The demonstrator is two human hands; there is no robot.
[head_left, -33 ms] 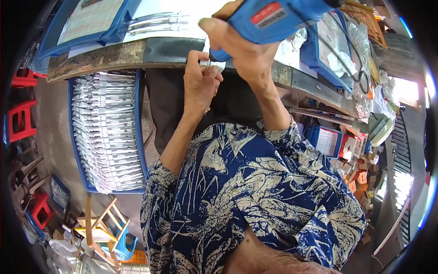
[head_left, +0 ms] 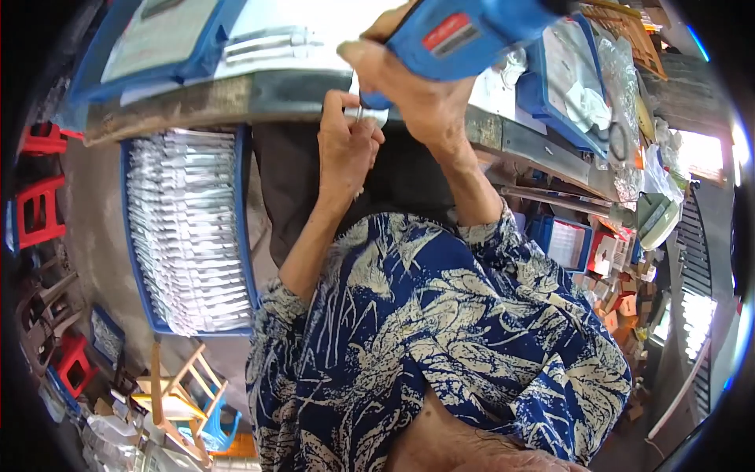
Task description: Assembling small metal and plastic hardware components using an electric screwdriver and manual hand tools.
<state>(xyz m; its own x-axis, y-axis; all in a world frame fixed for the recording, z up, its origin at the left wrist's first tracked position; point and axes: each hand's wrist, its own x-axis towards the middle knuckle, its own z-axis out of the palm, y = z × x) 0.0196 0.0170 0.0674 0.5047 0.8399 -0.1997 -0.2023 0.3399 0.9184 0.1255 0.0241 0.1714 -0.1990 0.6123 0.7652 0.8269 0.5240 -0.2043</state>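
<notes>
My right hand is wrapped round a blue power drill with a red and grey label, held over the table's front edge. The drill's front end points down and left, toward my left hand. Its fingers are bent and pressed together round a small pale piece right at the drill's tip. The fingers hide most of that piece, so its exact kind does not show. On the white table surface beyond lie several thin metal strips with pale end pieces.
A blue crate packed with stacked metal strips stands below the table at left. Blue trays flank the work spot, and scissors hang at the right one. Red stools and wooden chairs stand at left.
The drill and my right hand sit slightly lower and further left. The view has shifted a little and is blurred; my left hand keeps its grip.
</notes>
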